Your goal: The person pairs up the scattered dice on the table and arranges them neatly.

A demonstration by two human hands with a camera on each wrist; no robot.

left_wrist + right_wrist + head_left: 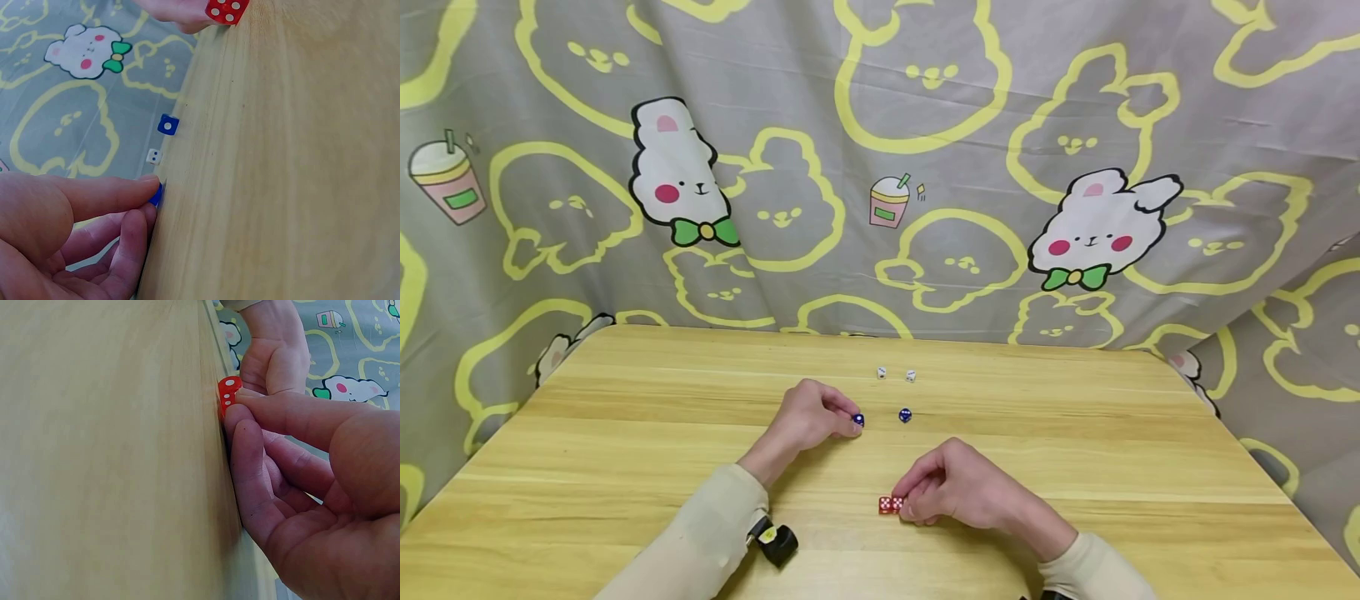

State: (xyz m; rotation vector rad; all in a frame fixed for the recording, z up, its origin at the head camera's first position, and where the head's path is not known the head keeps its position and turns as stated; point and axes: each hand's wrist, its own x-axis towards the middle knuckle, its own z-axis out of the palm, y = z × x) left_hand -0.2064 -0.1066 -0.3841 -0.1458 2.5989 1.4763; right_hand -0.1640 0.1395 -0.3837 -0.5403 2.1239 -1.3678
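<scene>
On the wooden table, my left hand [811,415] pinches a blue die [858,420] between thumb and fingertips. Most of that die is covered by the fingers in the left wrist view, where a blue edge [157,196] shows. A second blue die [906,415] lies a short way to its right. Closer to me, my right hand [966,490] pinches the right one of two red dice, its thumb and fingers at that die's side. The left red die [885,505] sits right beside the pinched red die [898,504], white pips up on both.
Two white dice, a left one [882,373] and a right one [911,376], lie slightly apart beyond the blue dice. The wooden table [625,475] ends at a patterned grey curtain [820,100] at the back and sides. A black wrist strap device [777,543] is on the left sleeve.
</scene>
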